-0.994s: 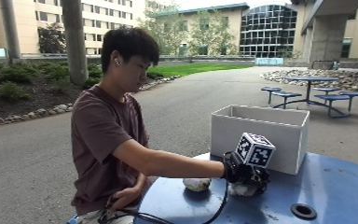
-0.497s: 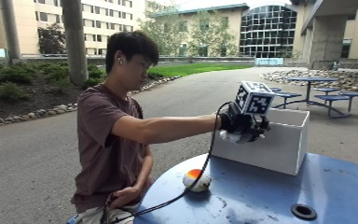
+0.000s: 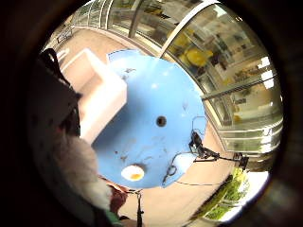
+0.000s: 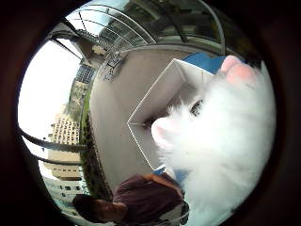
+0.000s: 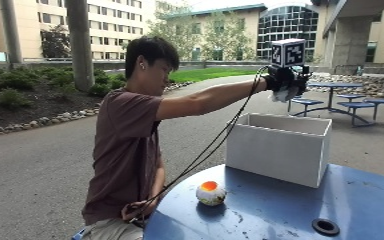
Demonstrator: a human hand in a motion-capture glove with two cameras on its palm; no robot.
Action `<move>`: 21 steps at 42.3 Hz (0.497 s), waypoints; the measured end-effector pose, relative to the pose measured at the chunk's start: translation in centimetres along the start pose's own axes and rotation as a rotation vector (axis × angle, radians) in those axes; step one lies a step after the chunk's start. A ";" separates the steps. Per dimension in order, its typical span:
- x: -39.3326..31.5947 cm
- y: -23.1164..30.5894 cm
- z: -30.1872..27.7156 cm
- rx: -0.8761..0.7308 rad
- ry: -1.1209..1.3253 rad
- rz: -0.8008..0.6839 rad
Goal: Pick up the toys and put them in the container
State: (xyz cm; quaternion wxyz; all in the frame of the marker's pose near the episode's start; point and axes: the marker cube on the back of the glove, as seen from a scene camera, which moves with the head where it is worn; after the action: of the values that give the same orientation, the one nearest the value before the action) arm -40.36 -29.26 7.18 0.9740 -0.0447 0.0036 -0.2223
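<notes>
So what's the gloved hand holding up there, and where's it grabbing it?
The right hand holds a fluffy white toy high above the white container. Its grip seems to be around the toy's body, but the exact spot is hidden.

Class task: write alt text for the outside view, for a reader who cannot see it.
A seated person's gloved right hand holds a white plush toy high above an open white box on a blue table. A round white-and-orange toy lies beside the box.
</notes>
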 end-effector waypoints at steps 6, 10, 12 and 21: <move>-3.9 -3.8 2.8 0.041 0.034 0.001; -6.3 -5.4 4.9 0.002 0.023 -0.006; -7.1 -5.8 6.3 -0.105 0.033 0.013; -7.5 -5.9 9.2 -0.295 0.096 0.035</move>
State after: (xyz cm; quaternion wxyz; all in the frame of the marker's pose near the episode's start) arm -49.43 -30.49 16.77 0.9592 -0.1767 0.0834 -0.2044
